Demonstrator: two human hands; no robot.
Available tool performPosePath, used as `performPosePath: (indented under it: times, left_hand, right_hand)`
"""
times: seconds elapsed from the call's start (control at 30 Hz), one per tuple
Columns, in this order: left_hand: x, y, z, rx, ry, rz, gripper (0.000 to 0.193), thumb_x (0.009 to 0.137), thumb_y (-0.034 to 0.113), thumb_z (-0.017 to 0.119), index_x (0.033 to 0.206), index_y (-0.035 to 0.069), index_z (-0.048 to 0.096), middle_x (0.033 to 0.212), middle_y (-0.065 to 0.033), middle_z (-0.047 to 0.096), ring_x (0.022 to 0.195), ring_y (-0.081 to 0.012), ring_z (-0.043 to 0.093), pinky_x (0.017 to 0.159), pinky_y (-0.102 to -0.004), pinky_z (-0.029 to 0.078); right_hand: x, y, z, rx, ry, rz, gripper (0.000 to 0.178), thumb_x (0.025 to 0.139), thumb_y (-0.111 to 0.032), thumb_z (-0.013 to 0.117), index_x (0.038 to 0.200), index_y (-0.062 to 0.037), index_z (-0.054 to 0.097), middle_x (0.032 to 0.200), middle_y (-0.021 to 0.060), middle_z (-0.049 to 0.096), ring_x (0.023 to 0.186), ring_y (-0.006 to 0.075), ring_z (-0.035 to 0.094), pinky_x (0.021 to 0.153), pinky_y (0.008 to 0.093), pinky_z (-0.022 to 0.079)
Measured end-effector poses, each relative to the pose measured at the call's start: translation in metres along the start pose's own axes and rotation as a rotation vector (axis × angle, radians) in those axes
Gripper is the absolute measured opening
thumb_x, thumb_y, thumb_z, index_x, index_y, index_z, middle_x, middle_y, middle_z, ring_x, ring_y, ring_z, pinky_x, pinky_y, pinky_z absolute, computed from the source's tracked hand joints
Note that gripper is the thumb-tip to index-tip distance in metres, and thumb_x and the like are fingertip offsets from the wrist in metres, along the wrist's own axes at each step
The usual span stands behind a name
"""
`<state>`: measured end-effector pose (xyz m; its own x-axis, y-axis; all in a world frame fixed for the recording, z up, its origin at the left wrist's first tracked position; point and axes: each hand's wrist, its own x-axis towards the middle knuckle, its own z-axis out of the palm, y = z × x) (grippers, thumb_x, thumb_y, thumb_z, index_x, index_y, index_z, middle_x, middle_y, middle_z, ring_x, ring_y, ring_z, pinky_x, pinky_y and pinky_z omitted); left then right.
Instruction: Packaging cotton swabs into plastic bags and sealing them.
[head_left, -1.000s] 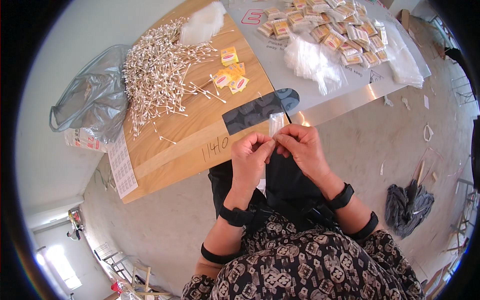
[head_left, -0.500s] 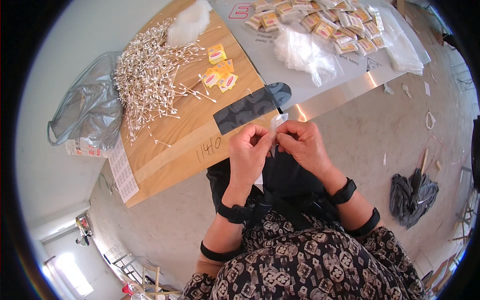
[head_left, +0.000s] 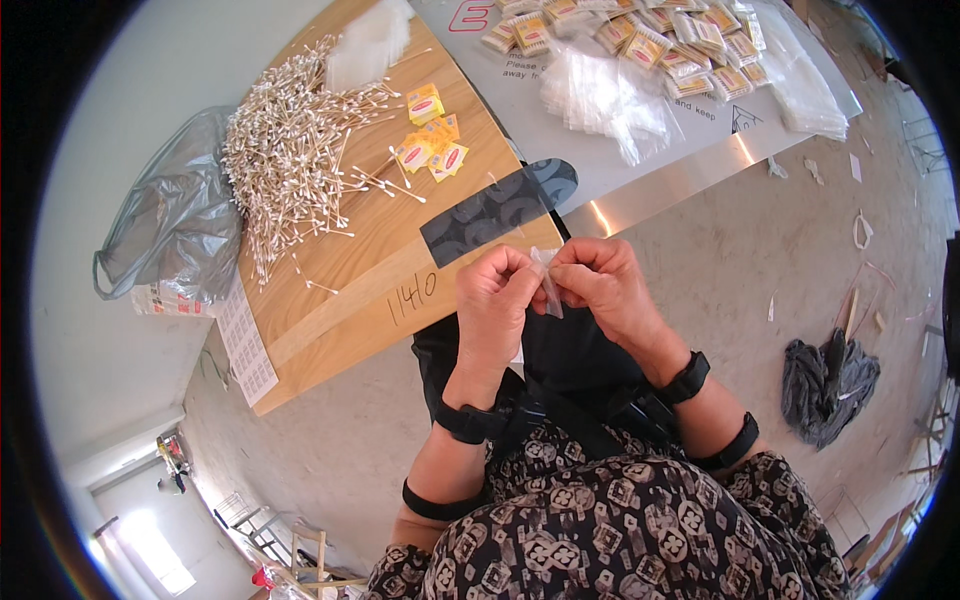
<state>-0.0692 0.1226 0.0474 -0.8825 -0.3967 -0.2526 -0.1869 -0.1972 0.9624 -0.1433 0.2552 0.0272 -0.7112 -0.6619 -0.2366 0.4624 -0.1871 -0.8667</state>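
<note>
Between my two hands, over the table's near corner, is a small clear plastic bag (head_left: pixel 551 292). My left hand (head_left: pixel 495 295) pinches one side of it between thumb and fingers. On the other side, my right hand (head_left: pixel 605 285) pinches it the same way, the fingertips of both nearly meeting. Whether anything is inside the bag I cannot tell. Beyond my hands a dark patterned mat (head_left: pixel 490 217) lies across the seam of the wooden table (head_left: pixel 350 300) and the grey board-like table (head_left: pixel 480 50).
Loose cotton swabs (head_left: pixel 290 150) form a big heap at the left, beside a grey plastic bag (head_left: pixel 175 205). Small yellow cards (head_left: pixel 430 145) lie near them. Packed swab bags (head_left: pixel 685 50) and flat clear bags (head_left: pixel 605 95) cover the far right table. A dark bag (head_left: pixel 828 390) lies on the floor.
The small bag has turned between my fingers and now shows lower, hanging toward me. My hands have moved slightly apart at the fingertips, both still pinching.
</note>
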Motion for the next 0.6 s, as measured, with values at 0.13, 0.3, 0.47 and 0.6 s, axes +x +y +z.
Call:
performPosePath:
  times: [0.13,0.3,0.47,0.6]
  left_hand:
    - [0.001,0.002,-0.002,-0.334,-0.041,-0.125,0.013,0.091,0.004,0.059,0.078,0.000,0.058,0.069,-0.0048,0.061,0.057,-0.0093,0.056,0.054,-0.0237,0.047]
    - [0.000,0.000,0.003,-0.198,-0.033,-0.102,0.011,0.090,0.003,0.061,0.079,0.000,0.059,0.071,-0.0048,0.062,0.058,-0.0092,0.057,0.054,-0.0230,0.047]
    - [0.001,0.001,0.002,0.074,0.035,-0.032,0.013,0.089,0.002,0.062,0.077,0.001,0.058,0.069,-0.0028,0.061,0.058,-0.0069,0.057,0.051,-0.0207,0.046]
    - [0.001,-0.001,0.001,0.103,0.057,-0.016,0.010,0.088,0.001,0.061,0.079,-0.001,0.059,0.067,-0.0006,0.059,0.058,-0.0046,0.055,0.051,-0.0195,0.045]
  right_hand:
    - [0.002,0.008,-0.005,0.259,0.030,0.102,0.017,0.086,-0.004,0.059,0.070,-0.0013,0.063,0.063,-0.0012,0.059,0.057,0.0030,0.049,0.051,0.0200,0.037]
    - [0.003,0.009,-0.003,-0.022,0.056,-0.058,0.015,0.085,-0.002,0.060,0.069,0.0004,0.060,0.063,-0.0029,0.057,0.058,0.0026,0.047,0.051,0.0213,0.037]
    - [-0.003,-0.001,0.003,-0.394,0.064,-0.197,0.014,0.084,-0.002,0.060,0.070,0.0019,0.058,0.064,-0.0049,0.057,0.061,0.0026,0.045,0.053,0.0219,0.038]
    - [0.000,0.010,-0.001,-0.297,0.128,-0.157,0.011,0.083,-0.001,0.059,0.072,0.0021,0.057,0.063,0.0013,0.056,0.061,0.0039,0.047,0.053,0.0241,0.041]
